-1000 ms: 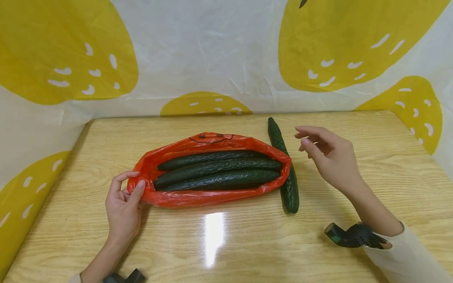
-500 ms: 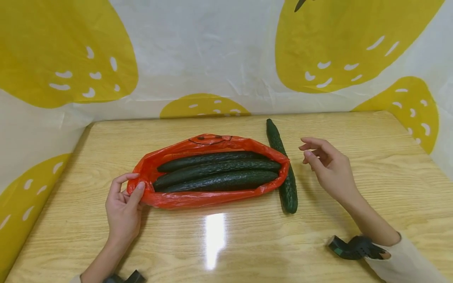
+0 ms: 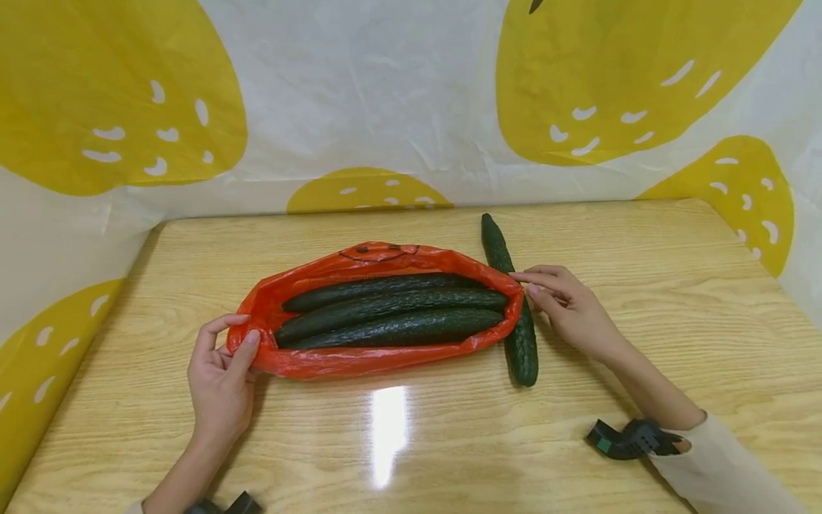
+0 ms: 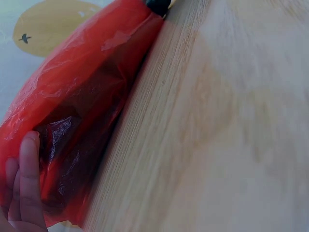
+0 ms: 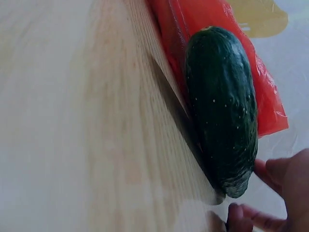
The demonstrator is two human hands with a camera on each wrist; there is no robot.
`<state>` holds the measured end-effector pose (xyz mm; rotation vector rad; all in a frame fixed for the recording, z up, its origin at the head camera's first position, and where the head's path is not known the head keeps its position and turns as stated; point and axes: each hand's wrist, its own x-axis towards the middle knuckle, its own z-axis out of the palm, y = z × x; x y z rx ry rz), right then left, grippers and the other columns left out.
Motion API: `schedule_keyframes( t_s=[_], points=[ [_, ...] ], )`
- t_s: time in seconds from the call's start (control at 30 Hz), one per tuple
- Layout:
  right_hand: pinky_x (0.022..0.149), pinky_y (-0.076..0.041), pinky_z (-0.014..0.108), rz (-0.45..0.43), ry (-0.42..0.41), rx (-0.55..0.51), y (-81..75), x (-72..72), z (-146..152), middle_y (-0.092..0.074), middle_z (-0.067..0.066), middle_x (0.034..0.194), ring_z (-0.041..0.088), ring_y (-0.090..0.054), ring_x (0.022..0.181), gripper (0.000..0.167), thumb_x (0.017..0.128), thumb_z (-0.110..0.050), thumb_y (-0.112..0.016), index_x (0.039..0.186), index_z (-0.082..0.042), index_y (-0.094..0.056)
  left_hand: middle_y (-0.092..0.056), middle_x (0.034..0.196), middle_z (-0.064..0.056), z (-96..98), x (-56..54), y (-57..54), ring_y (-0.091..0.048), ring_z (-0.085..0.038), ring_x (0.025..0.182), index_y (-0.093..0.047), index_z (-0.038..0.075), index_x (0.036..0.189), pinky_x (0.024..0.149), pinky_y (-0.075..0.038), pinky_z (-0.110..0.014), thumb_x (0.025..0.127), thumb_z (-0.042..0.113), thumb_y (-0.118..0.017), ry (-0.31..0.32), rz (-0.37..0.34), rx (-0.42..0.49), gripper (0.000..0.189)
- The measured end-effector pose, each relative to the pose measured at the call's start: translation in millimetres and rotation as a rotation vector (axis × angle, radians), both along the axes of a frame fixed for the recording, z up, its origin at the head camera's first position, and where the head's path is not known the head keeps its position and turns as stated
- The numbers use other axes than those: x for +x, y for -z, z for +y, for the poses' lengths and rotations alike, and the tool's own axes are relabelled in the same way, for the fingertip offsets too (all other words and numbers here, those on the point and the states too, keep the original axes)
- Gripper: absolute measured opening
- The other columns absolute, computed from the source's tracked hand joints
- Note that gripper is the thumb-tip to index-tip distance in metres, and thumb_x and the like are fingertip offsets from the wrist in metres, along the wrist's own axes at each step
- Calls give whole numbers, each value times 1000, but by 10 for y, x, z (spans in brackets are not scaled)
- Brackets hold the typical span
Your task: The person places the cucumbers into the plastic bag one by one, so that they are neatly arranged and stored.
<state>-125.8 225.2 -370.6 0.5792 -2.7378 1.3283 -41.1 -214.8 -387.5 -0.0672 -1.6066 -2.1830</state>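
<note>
A red plastic bag (image 3: 359, 363) lies on its side edge, mouth facing up, with three dark green cucumbers (image 3: 394, 307) side by side inside. My left hand (image 3: 221, 385) pinches the bag's left end between thumb and fingers; the left wrist view shows fingers (image 4: 30, 179) against the red film. At the bag's right end, a loose cucumber (image 3: 523, 350) lies crosswise on the table, partly under the bag's corner. My right hand (image 3: 578, 314) reaches over this cucumber, fingertips right at the bag's corner. In the right wrist view, its thumb and fingers stand apart near the cucumber's end.
The wooden table (image 3: 449, 442) has a bright light reflection near its front. A white cloth with yellow fruit shapes (image 3: 385, 107) hangs behind and at the sides. Black camera mounts (image 3: 632, 437) sit on both wrists.
My right hand has moved left and slightly down, from beside the loose cucumber to over it at the bag's right corner. The left hand keeps its pinch on the bag.
</note>
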Motion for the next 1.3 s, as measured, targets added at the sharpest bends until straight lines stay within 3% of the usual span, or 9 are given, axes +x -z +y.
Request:
schedule_keyframes(
  t_s=[0.23,0.4,0.5,0.67,0.87,0.93,1.1,1.3],
  points=[
    [53,-47,28,25,76,63,-63,27,5,-57,6,113,22,-57,66,29,100,-28,-52,122,-16,-66,-64,63,-6,0,6,-17,-63,-14,56,-50,-1,118,51,-50,-19,93,-10,-51,-23,-38,-31,26],
    [60,-49,28,32,124,107,-73,42,14,-59,6,118,22,-62,80,31,96,-32,-60,121,-15,-66,-64,63,-7,-3,6,-17,-65,-15,58,-50,-2,117,56,-53,-21,93,-11,-50,-20,-41,-26,26],
    [62,-48,29,-23,148,117,-78,38,57,-57,7,124,22,-61,88,37,93,-37,-63,123,-15,-64,-65,64,-7,-3,6,-15,-66,-16,60,-50,-1,117,59,-54,-23,93,-11,-50,-21,-43,-25,26],
    [54,-47,30,-135,119,60,-90,16,150,-52,13,129,21,-58,74,46,94,-36,-61,136,-17,-54,-66,65,-8,-6,4,-13,-67,-16,62,-50,-1,117,60,-54,-24,93,-11,-49,-17,-40,-21,26],
    [48,-42,30,-90,111,89,-81,-1,175,-55,13,120,15,-47,54,39,100,-20,-51,138,-23,-53,-66,67,-8,-6,5,-7,-67,-17,62,-50,-2,117,60,-54,-24,94,-11,-49,-3,-24,-15,26],
    [51,-41,31,-72,136,115,-79,2,175,-56,12,118,16,-49,59,37,100,-20,-49,136,-24,-55,-66,65,-8,-5,6,-6,-67,-17,61,-50,-2,117,59,-54,-24,93,-11,-49,-2,-23,-16,26],
    [65,-47,36,-46,144,152,-69,5,155,-57,13,125,26,-62,90,41,98,-35,-54,135,-18,-55,-64,63,-8,-5,4,-8,-66,-17,61,-50,-2,118,60,-54,-24,93,-11,-49,2,-25,-15,26],
    [61,-48,35,-17,139,197,-79,-3,109,-58,10,106,26,-62,83,52,90,-40,-66,134,-14,-55,-64,64,-8,-8,3,-7,-65,-16,61,-50,-1,118,59,-54,-23,94,-11,-50,0,-33,-18,26]
  ],
)
